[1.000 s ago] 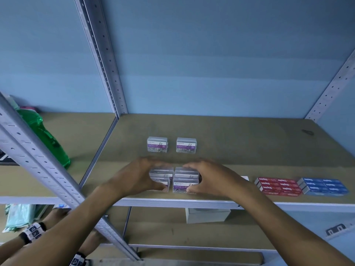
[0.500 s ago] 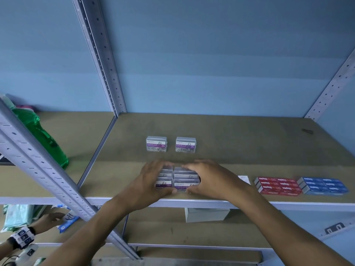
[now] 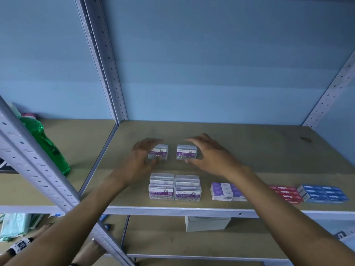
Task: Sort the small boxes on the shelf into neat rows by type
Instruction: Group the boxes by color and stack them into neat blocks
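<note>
Both hands reach to the back pair of boxes on the brown fibreboard shelf [image 3: 249, 150].

Left hand [image 3: 143, 160]: motion-blurred. Fingers arch over the top of the rear-left clear plastic paper-clip box with a purple label [image 3: 160, 153], thumb low at its near left corner. Whether it actually grips or only touches the box, I cannot tell through the blur.

Right hand [image 3: 209, 154]: fingers spread and curved over the top and right end of the rear-right clear paper-clip box [image 3: 186, 152], thumb tip at its lower front edge. Looks like a loose clasp around the box; firm contact not certain. A gap separates the two rear boxes.

Front row, near the shelf lip: a block of clear paper-clip boxes [image 3: 174, 187], two columns side by side and touching. To their right, purple-and-white small cardboard boxes [image 3: 223, 191], partly hidden by the right forearm; then red staple boxes [image 3: 288, 192]; then blue staple boxes [image 3: 324, 193].

Surroundings: grey perforated steel uprights [image 3: 101, 60], pale blue wall [image 3: 211, 64] behind. Green translucent plastic bottle [image 3: 44, 143] on the neighbouring bay at left. A white box [image 3: 206, 223] sits on the lower shelf.
</note>
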